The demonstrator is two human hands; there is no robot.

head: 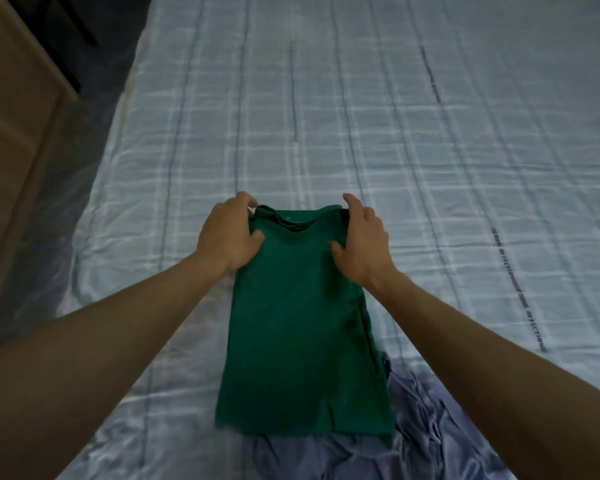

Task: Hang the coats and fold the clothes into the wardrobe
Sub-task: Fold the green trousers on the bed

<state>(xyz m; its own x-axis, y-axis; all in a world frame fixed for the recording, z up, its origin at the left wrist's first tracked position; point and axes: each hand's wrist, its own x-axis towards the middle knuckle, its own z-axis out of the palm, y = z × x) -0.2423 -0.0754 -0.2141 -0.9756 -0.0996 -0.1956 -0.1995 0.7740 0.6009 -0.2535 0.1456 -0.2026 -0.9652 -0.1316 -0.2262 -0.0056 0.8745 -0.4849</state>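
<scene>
While both hands, left hand (227, 233) and right hand (362, 242), pinch the collar end of the green shirt (302, 334) lying narrowed lengthwise on the bed (430, 133), final folds and wardrobe storage remain.

Dim, bluish light here. A bed (395, 133) under a pale blue checked sheet fills the view; at left a tan wooden furniture panel (11, 140) stands beside dark floor (94, 53).
</scene>
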